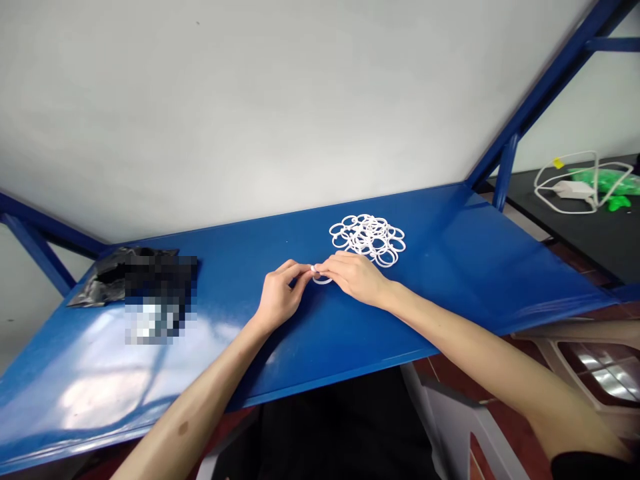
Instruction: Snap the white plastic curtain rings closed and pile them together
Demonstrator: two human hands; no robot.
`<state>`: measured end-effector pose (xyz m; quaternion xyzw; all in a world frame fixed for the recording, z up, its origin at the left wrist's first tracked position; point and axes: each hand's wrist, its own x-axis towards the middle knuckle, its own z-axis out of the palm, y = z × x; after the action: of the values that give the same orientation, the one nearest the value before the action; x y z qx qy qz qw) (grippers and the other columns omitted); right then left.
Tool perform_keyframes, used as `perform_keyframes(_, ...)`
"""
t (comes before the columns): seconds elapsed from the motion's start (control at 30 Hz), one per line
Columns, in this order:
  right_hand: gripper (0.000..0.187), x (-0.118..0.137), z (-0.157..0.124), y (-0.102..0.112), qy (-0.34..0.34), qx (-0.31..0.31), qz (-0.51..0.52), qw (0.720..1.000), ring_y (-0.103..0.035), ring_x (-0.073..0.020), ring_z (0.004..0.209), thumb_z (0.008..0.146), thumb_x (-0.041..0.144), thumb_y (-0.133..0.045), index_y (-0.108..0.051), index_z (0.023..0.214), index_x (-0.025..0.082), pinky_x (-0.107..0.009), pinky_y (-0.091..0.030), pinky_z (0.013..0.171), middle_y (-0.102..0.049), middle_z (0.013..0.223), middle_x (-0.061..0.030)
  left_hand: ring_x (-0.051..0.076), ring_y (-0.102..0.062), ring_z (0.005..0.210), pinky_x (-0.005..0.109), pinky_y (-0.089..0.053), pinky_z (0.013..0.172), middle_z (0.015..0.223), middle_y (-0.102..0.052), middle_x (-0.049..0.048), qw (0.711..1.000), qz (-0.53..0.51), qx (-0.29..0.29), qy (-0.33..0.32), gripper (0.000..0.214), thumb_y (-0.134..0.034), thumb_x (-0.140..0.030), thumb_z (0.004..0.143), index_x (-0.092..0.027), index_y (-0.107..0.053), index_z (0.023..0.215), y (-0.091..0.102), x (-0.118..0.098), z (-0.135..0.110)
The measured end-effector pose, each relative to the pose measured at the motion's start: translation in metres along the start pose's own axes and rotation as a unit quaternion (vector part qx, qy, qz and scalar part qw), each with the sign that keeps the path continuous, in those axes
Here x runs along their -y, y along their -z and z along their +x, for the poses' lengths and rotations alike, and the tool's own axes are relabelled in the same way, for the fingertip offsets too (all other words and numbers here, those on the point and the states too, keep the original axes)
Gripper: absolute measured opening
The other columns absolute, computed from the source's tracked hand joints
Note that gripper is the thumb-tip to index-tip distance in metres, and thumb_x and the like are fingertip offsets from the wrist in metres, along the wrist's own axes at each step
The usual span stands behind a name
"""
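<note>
Both of my hands meet at the middle of a blue metal shelf (450,267). My left hand (281,295) and my right hand (356,276) pinch the same small white ring (323,280), which lies low against the shelf surface. Their fingertips touch over it. Just behind my right hand lies a loose pile of white rings (369,238), several of them overlapping.
A black foil bag (120,273) lies at the shelf's left, next to a blurred patch. Blue frame posts rise at the far right. Beyond them a dark table holds a white charger with a coiled cable (570,189) and green pieces (607,181). A pale wall stands behind.
</note>
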<state>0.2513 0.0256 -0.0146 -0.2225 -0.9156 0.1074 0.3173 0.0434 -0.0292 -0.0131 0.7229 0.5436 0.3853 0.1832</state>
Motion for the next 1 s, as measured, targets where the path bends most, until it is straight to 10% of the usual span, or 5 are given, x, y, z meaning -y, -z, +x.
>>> perform_keyframes(0.37,0.025,-0.001,0.010,0.002,-0.087,-0.030,-0.112,0.989,-0.067,-0.0214,0.096,0.107,0.025,-0.047,-0.071,0.108,0.018,-0.034,-0.053,0.077,-0.073,0.102,-0.0084,0.025,-0.068,0.109,0.038,-0.054,0.099,0.113,-0.075,0.0087,0.995,0.092,0.021,-0.017,0.030,-0.055,-0.042,0.098,-0.022,-0.072,0.114,-0.001,0.015,0.011)
perform_keyframes(0.63,0.019,-0.049,-0.002,0.067,-0.381,-0.084,-0.248,0.886,-0.061,-0.0322,0.100,0.098,0.021,-0.058,-0.074,0.107,0.018,-0.043,-0.054,0.073,-0.068,0.106,-0.0156,0.033,-0.051,0.139,0.053,-0.042,0.117,0.143,-0.063,0.0132,0.984,0.168,0.054,-0.012,0.035,-0.054,-0.038,0.097,-0.019,-0.067,0.124,0.006,0.034,0.011)
perform_keyframes(0.83,0.045,-0.060,-0.003,0.058,-0.358,-0.049,-0.217,0.907,-0.056,-0.0383,0.123,0.105,0.040,-0.043,-0.070,0.127,0.012,-0.056,-0.051,0.100,-0.064,0.130,-0.0209,0.032,-0.051,0.139,0.053,-0.044,0.117,0.145,-0.061,0.0128,0.977,0.193,0.076,-0.041,0.037,-0.052,-0.039,0.099,-0.018,-0.066,0.127,0.006,0.034,0.010)
perform_keyframes(1.0,0.079,-0.061,0.000,0.047,-0.361,0.071,-0.159,0.916,-0.023,-0.0442,0.155,0.101,0.069,-0.030,-0.039,0.159,0.016,-0.062,-0.026,0.123,-0.032,0.167,-0.0157,0.031,-0.052,0.138,0.053,-0.045,0.117,0.146,-0.060,0.0133,0.973,0.207,0.084,-0.058,0.038,-0.052,-0.039,0.100,-0.018,-0.065,0.128,0.007,0.035,0.010)
